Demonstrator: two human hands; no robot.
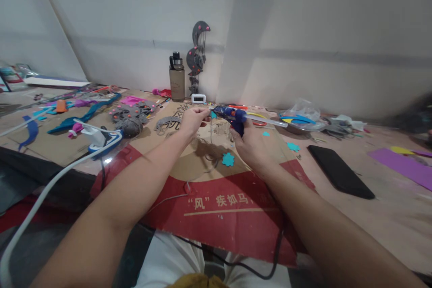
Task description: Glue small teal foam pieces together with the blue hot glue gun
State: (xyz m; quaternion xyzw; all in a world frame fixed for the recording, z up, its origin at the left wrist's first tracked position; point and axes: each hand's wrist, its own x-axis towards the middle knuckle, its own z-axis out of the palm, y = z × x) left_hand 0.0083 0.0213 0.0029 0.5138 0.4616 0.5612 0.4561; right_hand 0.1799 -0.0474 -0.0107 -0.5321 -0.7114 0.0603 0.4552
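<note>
the right hand (249,138) is wrapped around a blue glue gun (231,114) at the view's centre; at its nine o'clock, the left hand (193,121) pinches a thin cord (211,132); a teal cutout (228,159) lies at six o'clock

We have a pinkish-brown table (347,142) before us. At its near side lies a cardboard sheet (236,225), brown and red, its red end reaching past the table's edge. To the right of that we see 1 black phone (340,171) and, farther over, 1 purple sheet (400,166). Toward the back, 1 bottle (177,83) stands near 1 small white clock (198,99).
</note>
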